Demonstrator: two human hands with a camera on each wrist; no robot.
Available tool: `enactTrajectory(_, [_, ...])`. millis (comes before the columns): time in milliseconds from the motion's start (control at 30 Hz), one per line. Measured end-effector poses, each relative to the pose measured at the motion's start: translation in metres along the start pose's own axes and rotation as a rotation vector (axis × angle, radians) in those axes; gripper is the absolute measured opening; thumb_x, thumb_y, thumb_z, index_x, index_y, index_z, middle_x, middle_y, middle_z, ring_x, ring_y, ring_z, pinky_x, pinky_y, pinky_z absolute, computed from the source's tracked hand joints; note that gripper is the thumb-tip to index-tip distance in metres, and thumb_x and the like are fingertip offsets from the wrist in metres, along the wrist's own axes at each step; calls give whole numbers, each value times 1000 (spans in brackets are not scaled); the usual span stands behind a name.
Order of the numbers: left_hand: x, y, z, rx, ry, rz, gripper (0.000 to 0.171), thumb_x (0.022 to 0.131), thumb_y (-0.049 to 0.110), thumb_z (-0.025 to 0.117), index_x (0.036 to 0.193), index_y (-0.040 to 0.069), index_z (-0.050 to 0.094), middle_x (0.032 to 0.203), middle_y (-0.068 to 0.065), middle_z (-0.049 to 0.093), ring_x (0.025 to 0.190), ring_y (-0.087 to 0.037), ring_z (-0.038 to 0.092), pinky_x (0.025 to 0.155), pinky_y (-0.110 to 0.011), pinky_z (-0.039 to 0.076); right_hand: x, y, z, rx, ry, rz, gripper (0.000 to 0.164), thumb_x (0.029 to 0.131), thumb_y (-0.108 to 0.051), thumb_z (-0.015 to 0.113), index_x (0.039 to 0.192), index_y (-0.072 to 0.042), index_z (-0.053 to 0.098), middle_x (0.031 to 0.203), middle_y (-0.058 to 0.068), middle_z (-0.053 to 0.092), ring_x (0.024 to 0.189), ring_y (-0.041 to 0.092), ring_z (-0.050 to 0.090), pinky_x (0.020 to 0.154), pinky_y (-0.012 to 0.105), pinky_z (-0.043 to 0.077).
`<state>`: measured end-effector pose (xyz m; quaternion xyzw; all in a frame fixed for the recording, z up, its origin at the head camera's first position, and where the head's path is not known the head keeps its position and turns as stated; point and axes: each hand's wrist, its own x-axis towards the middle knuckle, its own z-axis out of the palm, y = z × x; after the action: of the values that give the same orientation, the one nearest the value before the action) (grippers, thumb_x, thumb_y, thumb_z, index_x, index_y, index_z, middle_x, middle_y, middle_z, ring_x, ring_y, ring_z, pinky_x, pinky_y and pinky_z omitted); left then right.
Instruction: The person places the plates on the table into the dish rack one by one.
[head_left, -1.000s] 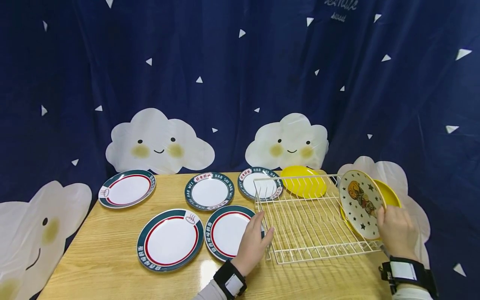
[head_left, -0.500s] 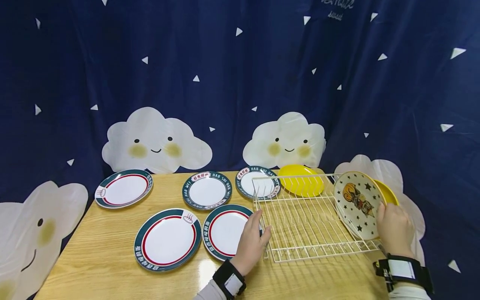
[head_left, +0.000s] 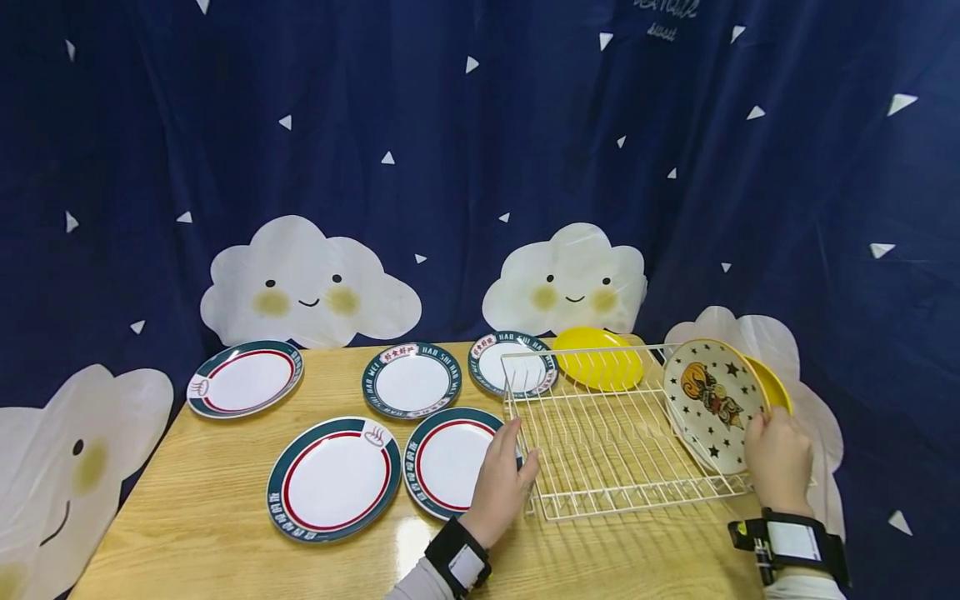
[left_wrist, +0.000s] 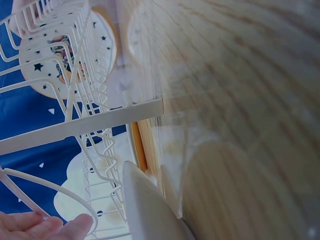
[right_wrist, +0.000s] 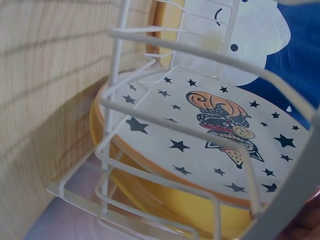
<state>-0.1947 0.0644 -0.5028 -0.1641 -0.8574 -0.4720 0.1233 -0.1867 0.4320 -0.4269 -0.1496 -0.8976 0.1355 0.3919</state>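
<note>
A white wire dish rack [head_left: 637, 507] stands on the wooden table [head_left: 187, 517]. My left hand [head_left: 497, 490] holds its left side, and in the left wrist view the fingertips [left_wrist: 77, 226] are at a wire loop. My right hand [head_left: 780, 462] grips the right edge of a cream plate [head_left: 716, 406] with stars and a cartoon figure. This plate stands tilted among the wires at the rack's right end. Just behind it, to the right, is a yellow plate [head_left: 772, 386], partly hidden. In the right wrist view the star plate [right_wrist: 200, 135] lies close against the yellow one [right_wrist: 185, 205].
Another yellow plate [head_left: 598, 360] lies flat behind the rack. Several white plates with green rims lie on the table to the left, among them a large front plate [head_left: 333, 479] and one beside my left hand [head_left: 450, 462]. A dark blue curtain [head_left: 420, 108] hangs behind.
The star plate has shifted slightly left and settled into the rack, turning more face-on to the head view. My right hand moved with it; the left hand stays at the rack.
</note>
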Motion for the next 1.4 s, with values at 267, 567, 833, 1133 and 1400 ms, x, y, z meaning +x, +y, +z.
enactTrajectory(267, [-1, -1, -1, -12, -14, -24, 55, 101, 31, 50, 146, 2, 38, 149, -19, 42, 138, -32, 42, 112, -48, 39, -8, 0, 1, 74, -10, 71, 27, 95, -6, 49, 106, 17, 57, 87, 37, 59, 77, 57, 56, 64, 64, 43])
enactTrajectory(567, [-2, -2, -3, -29, -18, -42, 56, 101, 33, 49, 147, 4, 37, 149, -19, 42, 138, -32, 42, 112, -48, 39, -22, 5, -1, 161, 95, 65, 33, 95, -12, 57, 115, 14, 59, 100, 35, 62, 89, 49, 57, 75, 49, 42])
enactTrajectory(833, [-1, -2, -3, -35, -12, -48, 55, 101, 30, 50, 147, 3, 37, 149, -17, 42, 138, -32, 42, 112, -48, 38, -36, 20, -3, 149, 237, 204, 29, 96, -16, 56, 97, 12, 60, 85, 27, 58, 70, -1, 37, 65, 31, 30])
enactTrajectory(1133, [0, 0, -2, -27, -8, -46, 55, 99, 29, 52, 147, 4, 38, 148, -18, 44, 138, -30, 43, 112, -47, 38, -50, 48, 1, 56, 132, 391, 31, 95, -18, 48, 83, 10, 52, 82, 34, 51, 82, 57, 49, 68, 61, 35])
enactTrajectory(1400, [0, 0, 1, -3, 21, -24, 54, 99, 30, 51, 145, 4, 40, 146, -17, 47, 135, -30, 45, 112, -46, 39, -48, 61, 2, 11, 49, 553, 28, 90, -19, 41, 73, 3, 45, 80, 38, 52, 81, 64, 47, 63, 65, 35])
